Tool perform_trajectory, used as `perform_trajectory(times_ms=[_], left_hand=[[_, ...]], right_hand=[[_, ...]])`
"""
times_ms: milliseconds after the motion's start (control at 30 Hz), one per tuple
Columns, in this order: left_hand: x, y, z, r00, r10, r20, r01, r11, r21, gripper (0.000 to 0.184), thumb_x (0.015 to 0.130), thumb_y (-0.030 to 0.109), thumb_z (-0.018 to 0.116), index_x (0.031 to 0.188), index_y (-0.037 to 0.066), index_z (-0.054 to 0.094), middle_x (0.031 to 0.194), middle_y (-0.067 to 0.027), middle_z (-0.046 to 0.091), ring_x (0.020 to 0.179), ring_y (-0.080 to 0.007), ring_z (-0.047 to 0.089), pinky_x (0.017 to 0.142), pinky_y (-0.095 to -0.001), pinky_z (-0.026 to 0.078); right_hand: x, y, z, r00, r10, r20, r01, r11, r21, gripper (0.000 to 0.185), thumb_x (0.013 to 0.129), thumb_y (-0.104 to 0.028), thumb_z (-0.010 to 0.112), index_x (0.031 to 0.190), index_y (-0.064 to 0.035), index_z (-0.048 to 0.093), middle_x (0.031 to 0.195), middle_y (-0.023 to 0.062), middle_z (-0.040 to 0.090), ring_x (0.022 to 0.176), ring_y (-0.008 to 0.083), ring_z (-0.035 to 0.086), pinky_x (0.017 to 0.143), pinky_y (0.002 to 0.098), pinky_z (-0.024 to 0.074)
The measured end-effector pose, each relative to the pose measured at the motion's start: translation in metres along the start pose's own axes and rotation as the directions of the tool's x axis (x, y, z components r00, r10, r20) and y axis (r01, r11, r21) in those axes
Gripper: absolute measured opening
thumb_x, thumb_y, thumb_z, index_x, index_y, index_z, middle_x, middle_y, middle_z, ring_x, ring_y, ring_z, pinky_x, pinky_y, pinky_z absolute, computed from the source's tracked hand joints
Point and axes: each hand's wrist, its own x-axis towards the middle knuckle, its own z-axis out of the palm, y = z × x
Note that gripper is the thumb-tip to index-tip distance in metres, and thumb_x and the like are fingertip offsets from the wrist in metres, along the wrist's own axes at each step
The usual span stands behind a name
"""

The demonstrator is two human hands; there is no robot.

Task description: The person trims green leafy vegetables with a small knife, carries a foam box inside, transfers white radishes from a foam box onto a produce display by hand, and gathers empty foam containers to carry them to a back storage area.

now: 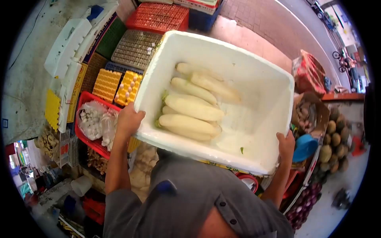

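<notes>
A large white foam box (254, 146) is held up in front of my body, tilted so its inside shows. Several long white radishes (194, 105) lie in its left and middle part, and a small green leaf (241, 150) rests near the front right. My left hand (130, 120) grips the box at its left end, thumb over the rim. At the lower right corner my right hand (285, 143) holds the other end, its thumb on the rim too. The undersides of both hands' grips are hidden.
Left of the box stand yellow egg trays (106, 84) and a red basket (81, 131) with bagged white produce. Red crates (162, 16) are at the back. On the right are a blue bowl (303, 147), round brown produce (335, 139) and purple onions (305, 204).
</notes>
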Motion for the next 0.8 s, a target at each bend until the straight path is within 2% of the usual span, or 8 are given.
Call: perform_trajectory(times_ms=[33, 133, 367, 400, 467, 567, 700, 800], left_hand=[[0.023, 0.019, 0.001, 1.0, -0.012, 0.004, 0.012, 1.0, 0.024, 0.039, 0.079, 0.027, 0.067, 0.104, -0.003, 0.065, 0.095, -0.0256, 0.07, 0.092, -0.0423, 0.067, 0.082, -0.0481, 0.051], [0.105, 0.042, 0.02, 1.0, 0.014, 0.013, -0.015, 0.999, 0.052, 0.038, 0.078, 0.026, 0.066, 0.103, -0.003, 0.065, 0.095, -0.026, 0.07, 0.092, -0.0429, 0.067, 0.082, -0.0489, 0.051], [0.321, 0.169, 0.053, 0.99, 0.106, 0.094, -0.117, 0.984, 0.131, 0.036, 0.078, 0.025, 0.064, 0.1, -0.004, 0.063, 0.094, -0.0285, 0.068, 0.09, -0.0455, 0.066, 0.081, -0.0511, 0.051], [0.347, 0.208, 0.051, 0.986, 0.083, 0.147, -0.102, 0.987, 0.125, 0.036, 0.079, 0.025, 0.065, 0.1, -0.004, 0.063, 0.095, -0.0288, 0.068, 0.091, -0.0461, 0.066, 0.082, -0.0513, 0.051], [0.403, 0.262, 0.053, 0.975, 0.167, 0.147, -0.184, 0.977, 0.11, 0.037, 0.079, 0.025, 0.065, 0.1, -0.004, 0.063, 0.095, -0.0291, 0.068, 0.091, -0.0461, 0.066, 0.083, -0.0512, 0.051], [0.472, 0.33, 0.073, 0.95, 0.228, 0.215, -0.257, 0.959, 0.118, 0.037, 0.078, 0.026, 0.066, 0.101, -0.004, 0.063, 0.095, -0.0297, 0.068, 0.092, -0.0462, 0.066, 0.084, -0.0514, 0.051], [0.572, 0.43, 0.12, 0.929, 0.289, 0.232, -0.338, 0.916, 0.216, 0.038, 0.078, 0.026, 0.067, 0.101, -0.004, 0.063, 0.093, -0.0299, 0.068, 0.091, -0.0477, 0.065, 0.084, -0.0522, 0.051], [0.645, 0.541, 0.162, 0.934, 0.275, 0.23, -0.328, 0.914, 0.239, 0.038, 0.077, 0.026, 0.067, 0.101, -0.004, 0.063, 0.093, -0.0297, 0.068, 0.092, -0.0479, 0.065, 0.084, -0.0524, 0.051]], right_hand=[[0.03, -0.008, -0.004, 0.998, -0.034, 0.054, 0.029, 0.996, 0.087, 0.037, 0.083, -0.016, 0.064, 0.115, 0.0029, 0.063, 0.099, 0.0146, 0.071, 0.089, 0.0227, 0.067, 0.083, 0.0343, 0.0504], [0.111, -0.034, -0.003, 0.998, -0.014, 0.064, 0.005, 0.991, 0.133, 0.036, 0.083, -0.016, 0.064, 0.114, 0.003, 0.063, 0.099, 0.0138, 0.071, 0.089, 0.0225, 0.066, 0.083, 0.0353, 0.0502], [0.278, -0.08, 0.005, 0.996, 0.088, -0.022, -0.085, 0.99, 0.114, 0.04, 0.083, -0.016, 0.064, 0.117, 0.0053, 0.061, 0.103, 0.015, 0.07, 0.094, 0.0225, 0.066, 0.087, 0.0341, 0.0495], [0.296, -0.094, -0.001, 0.994, 0.082, -0.07, -0.072, 0.989, 0.128, 0.042, 0.083, -0.016, 0.063, 0.12, 0.0043, 0.061, 0.104, 0.0162, 0.07, 0.095, 0.0252, 0.066, 0.087, 0.0355, 0.0497], [0.33, -0.11, -0.009, 0.985, 0.131, -0.114, -0.124, 0.99, 0.068, 0.044, 0.082, -0.016, 0.063, 0.122, 0.0035, 0.06, 0.105, 0.0187, 0.071, 0.096, 0.03, 0.067, 0.088, 0.0377, 0.0496], [0.38, -0.129, -0.03, 0.946, 0.271, -0.179, -0.257, 0.961, 0.1, 0.047, 0.081, -0.018, 0.063, 0.123, 0.0032, 0.06, 0.105, 0.0222, 0.07, 0.098, 0.0352, 0.067, 0.088, 0.0404, 0.0498], [0.483, -0.091, -0.024, 0.936, 0.28, -0.214, -0.262, 0.959, 0.11, 0.049, 0.079, -0.022, 0.065, 0.121, 0.0036, 0.061, 0.106, 0.0261, 0.069, 0.099, 0.0407, 0.067, 0.087, 0.0445, 0.0506], [0.623, -0.117, -0.059, 0.926, 0.32, -0.198, -0.341, 0.936, -0.084, 0.046, 0.079, -0.024, 0.065, 0.116, 0.0037, 0.062, 0.104, 0.0293, 0.068, 0.099, 0.0447, 0.065, 0.087, 0.047, 0.0502]])
